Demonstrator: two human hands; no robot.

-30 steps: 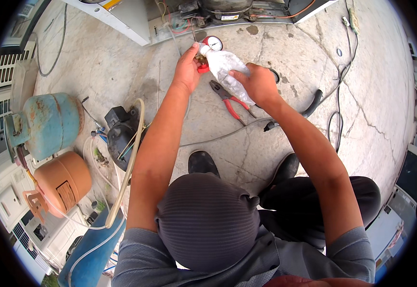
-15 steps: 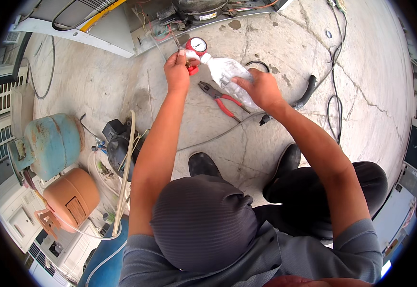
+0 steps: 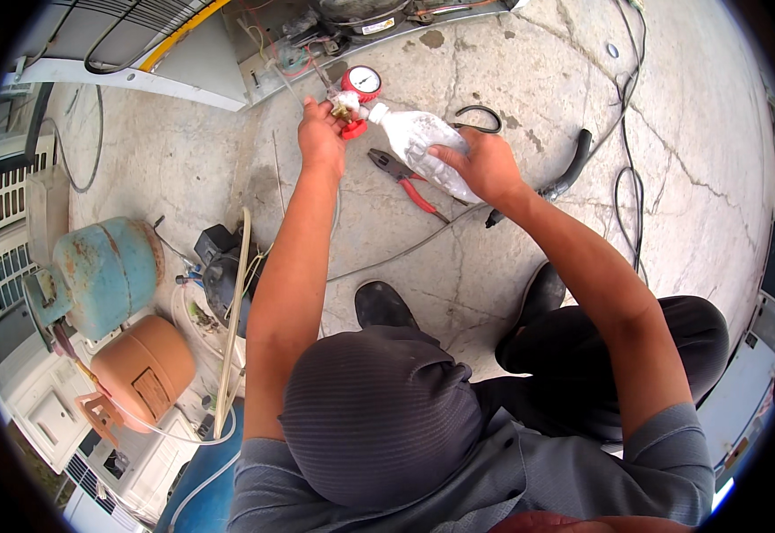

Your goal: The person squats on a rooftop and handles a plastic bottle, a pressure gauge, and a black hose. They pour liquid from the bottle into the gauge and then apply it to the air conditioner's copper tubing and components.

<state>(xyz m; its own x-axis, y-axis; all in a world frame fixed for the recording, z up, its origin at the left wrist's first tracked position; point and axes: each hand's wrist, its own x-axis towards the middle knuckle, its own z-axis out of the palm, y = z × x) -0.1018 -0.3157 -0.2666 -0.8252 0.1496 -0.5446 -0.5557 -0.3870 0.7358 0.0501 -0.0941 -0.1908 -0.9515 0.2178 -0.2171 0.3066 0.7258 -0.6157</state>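
Bottle (image 3: 419,147) first: where is it?

"Above the concrete floor (image 3: 210,169), slanting between the two hands. It's whitish, crumpled plastic, its neck pointed at a brass valve fitting (image 3: 343,113). Whether the two touch, I can't tell."

"Who has hold of it?"

"The right hand (image 3: 487,169), closed around the bottle's lower part, thumb lying along the near side."

"And the left hand (image 3: 321,133)?"

"Fingers bent, right at the brass fitting. Gripping or merely touching, I can't tell. A red-rimmed pressure gauge (image 3: 362,82) sits just beyond, with a red knob (image 3: 354,130) on the nearer side."

"What lies close by?"

"Red-handled pliers (image 3: 408,185), just beside the bottle in the view. A bent black hose (image 3: 576,162) lies to the right."

"Farther off?"

"A rust-marked teal gas cylinder (image 3: 112,271) and an orange one (image 3: 147,364), both left of the left forearm."
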